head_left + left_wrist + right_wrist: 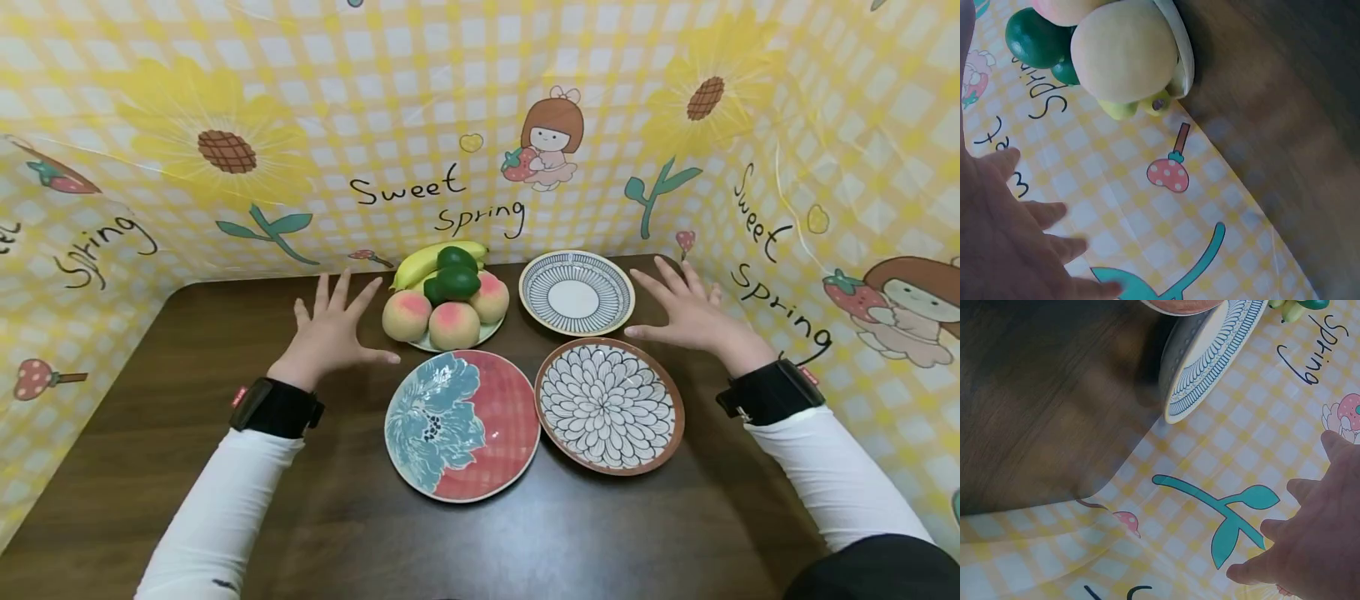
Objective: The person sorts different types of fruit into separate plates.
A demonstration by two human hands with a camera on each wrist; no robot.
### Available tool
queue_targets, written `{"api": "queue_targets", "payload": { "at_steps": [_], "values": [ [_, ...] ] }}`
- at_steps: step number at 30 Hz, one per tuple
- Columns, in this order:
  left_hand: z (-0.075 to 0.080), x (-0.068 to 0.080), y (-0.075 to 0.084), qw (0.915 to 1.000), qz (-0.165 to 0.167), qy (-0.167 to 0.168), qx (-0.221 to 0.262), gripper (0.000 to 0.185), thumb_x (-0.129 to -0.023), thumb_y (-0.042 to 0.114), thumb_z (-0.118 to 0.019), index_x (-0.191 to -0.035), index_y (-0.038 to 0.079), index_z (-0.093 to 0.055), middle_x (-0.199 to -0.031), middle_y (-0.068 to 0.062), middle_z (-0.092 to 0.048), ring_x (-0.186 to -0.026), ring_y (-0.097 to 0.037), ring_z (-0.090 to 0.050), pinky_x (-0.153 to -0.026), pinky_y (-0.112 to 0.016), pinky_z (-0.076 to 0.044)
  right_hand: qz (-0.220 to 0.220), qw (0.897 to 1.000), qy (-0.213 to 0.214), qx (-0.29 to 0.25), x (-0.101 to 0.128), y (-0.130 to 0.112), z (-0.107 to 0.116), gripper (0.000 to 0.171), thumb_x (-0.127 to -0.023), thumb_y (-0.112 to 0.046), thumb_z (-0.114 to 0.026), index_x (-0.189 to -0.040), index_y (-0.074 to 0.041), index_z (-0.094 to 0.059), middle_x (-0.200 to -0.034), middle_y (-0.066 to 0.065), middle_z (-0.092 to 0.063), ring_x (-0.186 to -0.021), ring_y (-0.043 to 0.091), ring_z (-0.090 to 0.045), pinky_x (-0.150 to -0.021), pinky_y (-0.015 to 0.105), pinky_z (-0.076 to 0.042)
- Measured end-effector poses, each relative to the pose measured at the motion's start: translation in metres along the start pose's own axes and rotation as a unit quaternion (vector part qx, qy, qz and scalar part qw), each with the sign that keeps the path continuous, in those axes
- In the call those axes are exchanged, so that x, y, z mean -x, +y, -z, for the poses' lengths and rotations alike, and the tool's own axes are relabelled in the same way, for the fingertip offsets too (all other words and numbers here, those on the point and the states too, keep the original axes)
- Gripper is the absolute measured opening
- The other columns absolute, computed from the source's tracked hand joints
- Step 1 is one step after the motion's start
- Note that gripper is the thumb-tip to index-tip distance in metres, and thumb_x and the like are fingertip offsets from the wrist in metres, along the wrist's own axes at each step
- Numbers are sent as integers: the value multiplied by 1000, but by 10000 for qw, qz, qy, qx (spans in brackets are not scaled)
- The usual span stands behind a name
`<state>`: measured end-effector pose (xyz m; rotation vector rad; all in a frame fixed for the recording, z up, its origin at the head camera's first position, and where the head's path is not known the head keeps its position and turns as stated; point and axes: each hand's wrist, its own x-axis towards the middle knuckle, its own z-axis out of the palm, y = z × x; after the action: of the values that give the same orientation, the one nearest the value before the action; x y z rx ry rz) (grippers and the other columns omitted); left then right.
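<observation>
The left hand, left of centre in the head view, is spread wide with its fingers apart and its thumb reaching toward the middle, and it holds nothing. Nearest to it, at the centre of the frame, is the small plate heaped with fruit: bananas behind, dark green fruits on top, and peaches along the front and right. The right hand, right of centre, is likewise spread and grips nothing, its thumb and forefinger pointing toward the rim of the striped plate, just above and right of centre. Both wrist views show a gap between the fingers and the nearest dish. Lower in the head view, the red-and-blue plate lies at the centre and the brown-rimmed plate to its right, their rims meeting or nearly so; whether they overlap is hard to tell. All the dishes are on the dark counter, in front of the yellow checked cloth that fills the upper part of the frame. With both palms bare and every dish lying flat, the step in hand looks like a pause or a reach, with no grasp made. From here, taking up any dish would call for a hand to come in to the rim and its fingers to close there, and the loaded plate would need keeping level lest the round fruit roll.
</observation>
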<state>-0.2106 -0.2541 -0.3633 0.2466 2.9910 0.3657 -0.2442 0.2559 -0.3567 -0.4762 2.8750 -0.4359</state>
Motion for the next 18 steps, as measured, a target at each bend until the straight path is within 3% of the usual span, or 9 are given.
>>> {"api": "queue_targets", "payload": {
  "at_steps": [3, 6, 9, 11, 14, 16, 18],
  "values": [
    [-10, 5, 3, 9986, 13, -157, 497, 118, -84, 64, -75, -166, 15, -7, -169, -32, -8, -154, -58, -12, -117, -78, -19, 102, 9999, 26, -13, -6, -7, 0, 96, -94, -57, -65, -166, -26, -10, -173, 19, 9, -154, 57, 13, -109, 88, 4],
    [-22, 14, 2, 9918, 125, -550, 1148, 103, -94, 58, -66, -165, 5, -11, -162, -35, -29, -147, -55, -34, -116, -69, -34, 358, 9993, 86, -82, -22, -25, -3, 93, -94, -56, -66, -166, -27, -14, -173, 17, 7, -155, 55, 12, -111, 86, 6],
    [-36, 21, 1, 9829, 299, -926, 1563, 86, -102, 51, -56, -161, -2, -21, -150, -34, -48, -137, -49, -50, -111, -61, -43, 672, 9975, 192, -72, -45, -48, -7, 91, -94, -53, -68, -165, -25, -18, -174, 17, 1, -157, 54, 7, -112, 85, 3],
    [-46, 24, 2, 9771, 432, -1126, 1750, 75, -106, 45, -51, -157, -4, -28, -139, -33, -57, -122, -43, -62, -103, -55, -50, 913, 9953, 308, -36, -62, -67, -10, 91, -93, -51, -70, -165, -23, -20, -173, 18, -5, -157, 52, -1, -116, 82, -4],
    [-62, 26, 3, 9701, 502, -1323, 1973, 61, -109, 37, -46, -151, -7, -38, -127, -29, -63, -98, -33, -68, -88, -45, -56, 1356, 9896, 456, -157, -87, -100, -17, 90, -92, -45, -74, -163, -17, -26, -171, 21, -17, -156, 50, -13, -122, 73, -16],
    [-72, 27, 5, 9644, 508, -1417, 2174, 54, -109, 32, -45, -146, -7, -44, -119, -27, -64, -81, -25, -65, -75, -38, -55, 1727, 9830, 578, -249, -103, -123, -25, 86, -91, -41, -76, -161, -13, -33, -166, 23, -28, -154, 48, -23, -123, 66, -23],
    [-81, 27, 7, 9615, 476, -1449, 2286, 48, -110, 30, -44, -141, -7, -50, -114, -24, -64, -74, -21, -59, -67, -32, -51, 2017, 9768, 625, -351, -119, -145, -34, 81, -92, -39, -76, -158, -10, -38, -161, 24, -38, -150, 47, -31, -123, 62, -27]
  ]
}}
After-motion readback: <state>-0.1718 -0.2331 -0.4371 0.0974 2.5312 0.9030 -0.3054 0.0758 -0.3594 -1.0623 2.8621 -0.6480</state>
